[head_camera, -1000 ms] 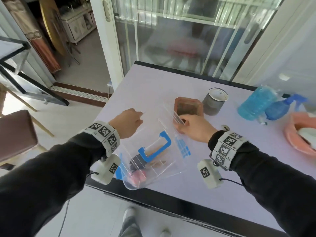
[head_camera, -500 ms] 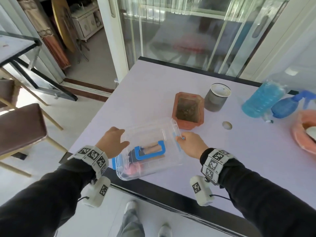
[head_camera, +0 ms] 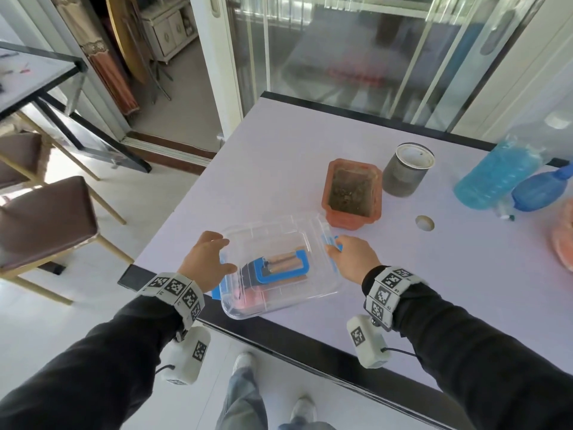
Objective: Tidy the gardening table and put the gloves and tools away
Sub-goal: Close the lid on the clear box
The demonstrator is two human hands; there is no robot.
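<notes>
Head view: the clear, lidded box (head_camera: 279, 299) sits at the table's (head_camera: 279, 150) near-left corner, its long axis running left to right, with a blue tool (head_camera: 273, 270) inside. The left hand (head_camera: 206, 262) rests flat-fingered on its left end. The right hand (head_camera: 353, 259) pinches the box by its right blue latch (head_camera: 328, 240).

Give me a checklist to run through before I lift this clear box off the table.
1. Lid on the clear box: ok, seated on top.
2. Tools inside: ok, blue-handled tool shows through.
3. Gloves inside: cannot tell, only a pink shape shows.
4. Right hand on blue latch: ok, pinching it.
5. Left hand steadying the box: ok, rests on its left end.
6. Latches clipped: cannot tell.
</notes>
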